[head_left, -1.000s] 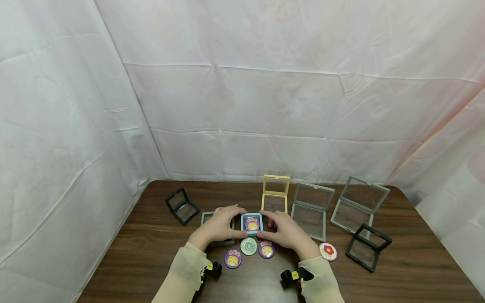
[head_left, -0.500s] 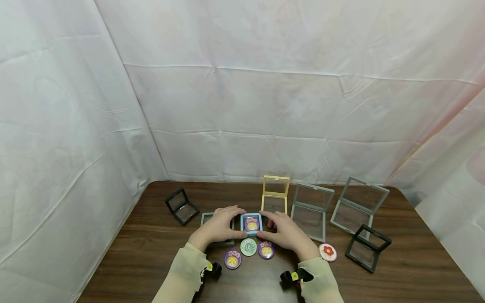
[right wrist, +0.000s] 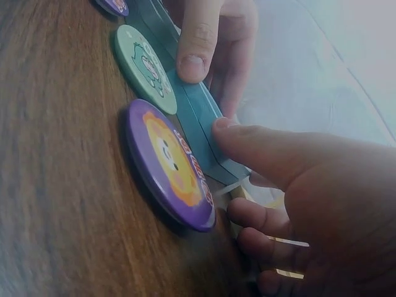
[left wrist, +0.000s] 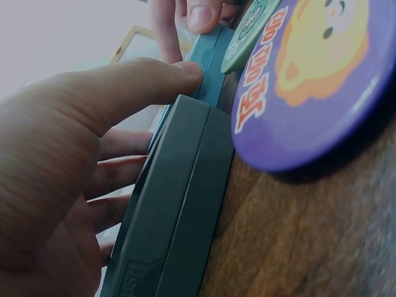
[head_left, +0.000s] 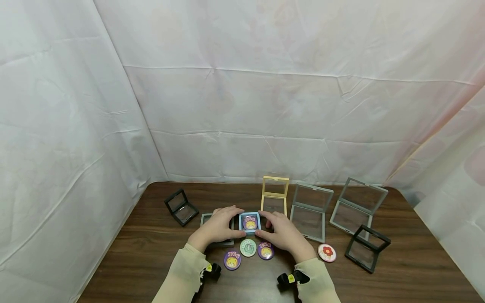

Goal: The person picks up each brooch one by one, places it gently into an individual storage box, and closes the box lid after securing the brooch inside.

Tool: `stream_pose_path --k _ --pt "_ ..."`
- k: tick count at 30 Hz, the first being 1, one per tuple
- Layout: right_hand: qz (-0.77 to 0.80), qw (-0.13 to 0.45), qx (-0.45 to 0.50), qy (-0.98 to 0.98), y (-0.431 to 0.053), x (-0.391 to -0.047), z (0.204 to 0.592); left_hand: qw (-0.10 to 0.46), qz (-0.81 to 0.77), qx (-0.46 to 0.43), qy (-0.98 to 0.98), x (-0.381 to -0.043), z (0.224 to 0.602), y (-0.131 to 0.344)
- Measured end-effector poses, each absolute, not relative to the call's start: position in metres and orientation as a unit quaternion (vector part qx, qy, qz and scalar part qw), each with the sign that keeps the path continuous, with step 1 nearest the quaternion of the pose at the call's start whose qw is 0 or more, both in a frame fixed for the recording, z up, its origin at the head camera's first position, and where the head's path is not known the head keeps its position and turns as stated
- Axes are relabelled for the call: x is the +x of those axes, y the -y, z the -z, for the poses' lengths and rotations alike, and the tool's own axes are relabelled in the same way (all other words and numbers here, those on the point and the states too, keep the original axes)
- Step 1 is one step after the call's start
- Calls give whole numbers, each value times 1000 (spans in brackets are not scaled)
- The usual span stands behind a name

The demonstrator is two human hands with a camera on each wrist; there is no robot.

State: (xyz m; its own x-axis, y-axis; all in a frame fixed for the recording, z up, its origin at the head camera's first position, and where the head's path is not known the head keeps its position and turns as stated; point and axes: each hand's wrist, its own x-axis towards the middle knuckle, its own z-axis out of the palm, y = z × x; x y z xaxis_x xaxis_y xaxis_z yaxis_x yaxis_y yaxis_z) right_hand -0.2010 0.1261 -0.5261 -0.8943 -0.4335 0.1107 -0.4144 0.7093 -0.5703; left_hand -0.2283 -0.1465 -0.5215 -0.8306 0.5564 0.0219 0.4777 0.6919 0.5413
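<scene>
A small light-blue square display case (head_left: 249, 233) sits on the table with a purple bear button badge (head_left: 250, 223) visible inside its frame. From the left, my left hand (head_left: 217, 227) grips it, thumb at the front edge and index finger at the back corner. My right hand (head_left: 284, 233) holds the opposite side likewise; its thumb lies on the front edge in the right wrist view. Under my left hand lies a closed grey display case (left wrist: 167, 192), partly hidden. In front of the blue case lie a green badge (head_left: 248, 248) and two purple bear badges (head_left: 266, 251) (head_left: 232, 260).
Open cases stand around: a small black one (head_left: 185, 213) at left, a yellow one (head_left: 274, 195) behind, grey ones (head_left: 323, 223) (head_left: 369, 219) and another black one (head_left: 373, 251) at right. A red-flower badge (head_left: 327, 253) lies beside my right wrist. White cloth (head_left: 242, 105) hangs behind the table.
The blue case has shifted slightly left and back, and my right hand has moved slightly left with it. My left hand has hardly moved.
</scene>
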Motion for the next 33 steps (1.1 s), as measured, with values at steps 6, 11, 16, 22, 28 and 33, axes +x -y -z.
stream_pose_path --k 6,11,16,22,28,33 --pt "304 12 -229 -925 -126 -199 525 75 -272 279 -918 -229 522 146" --pt "306 17 -231 -923 -125 -198 524 73 -267 282 -919 -227 521 147" --pt "305 20 -233 -923 -123 -198 525 75 -265 278 -920 -226 518 148" --pt "307 22 -230 -923 -121 -199 527 71 -260 273 -923 -221 519 149" --pt "311 29 -229 -922 -122 -198 527 44 -274 267 -923 -212 523 159" --pt "315 29 -224 -922 -125 -198 528 -1 -286 282 -916 -206 516 174"
